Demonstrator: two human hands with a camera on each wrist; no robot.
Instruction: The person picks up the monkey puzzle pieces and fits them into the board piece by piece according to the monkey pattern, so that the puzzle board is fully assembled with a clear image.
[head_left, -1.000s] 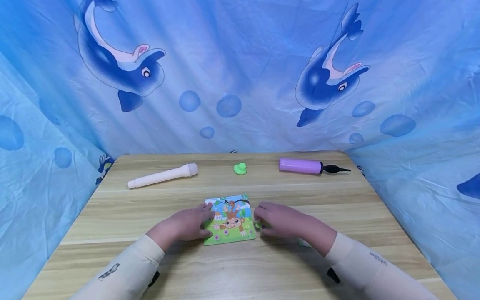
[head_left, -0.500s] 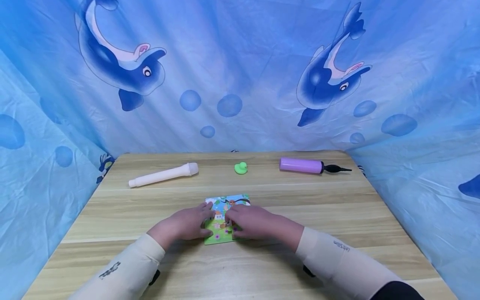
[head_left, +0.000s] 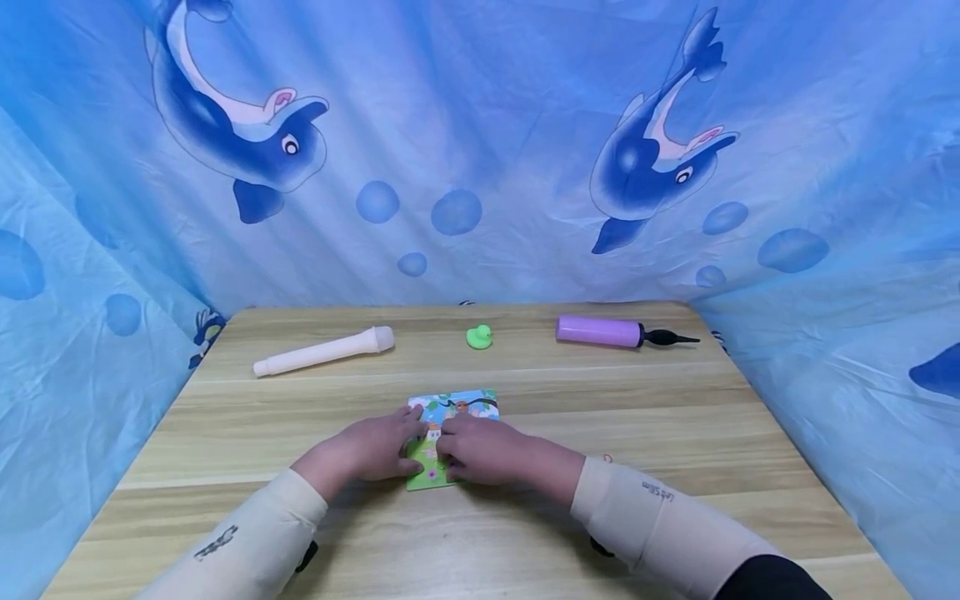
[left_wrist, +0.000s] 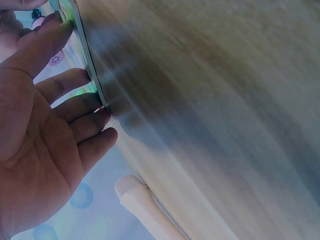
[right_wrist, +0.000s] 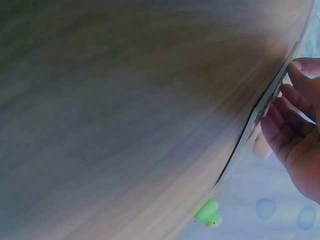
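Observation:
A colourful picture puzzle board (head_left: 480, 398) lies flat near the middle of the table, its monkey picture mostly covered by fingers. My left hand (head_left: 378, 446) rests at the board's left side; in the left wrist view its spread, fairly straight fingers (left_wrist: 75, 107) touch the edge. Over the board's right half is my right hand (head_left: 483, 450), palm down, with bent fingers gathered on the surface. The right wrist view has its fingertips against the board (right_wrist: 245, 135). Whatever lies beneath those fingers is hidden.
Along the back of the table (head_left: 480, 533) are a pale toy microphone (head_left: 322, 352), a green toy duck (head_left: 479, 337) and a purple hand pump (head_left: 600, 331) with a black nozzle. A small orange bit (head_left: 607, 457) shows beside the right sleeve. Blue dolphin-print curtains surround the table.
My right hand has moved left from beside the board onto it, bringing a small green piece that is now out of sight. The left hand has stayed at the left edge.

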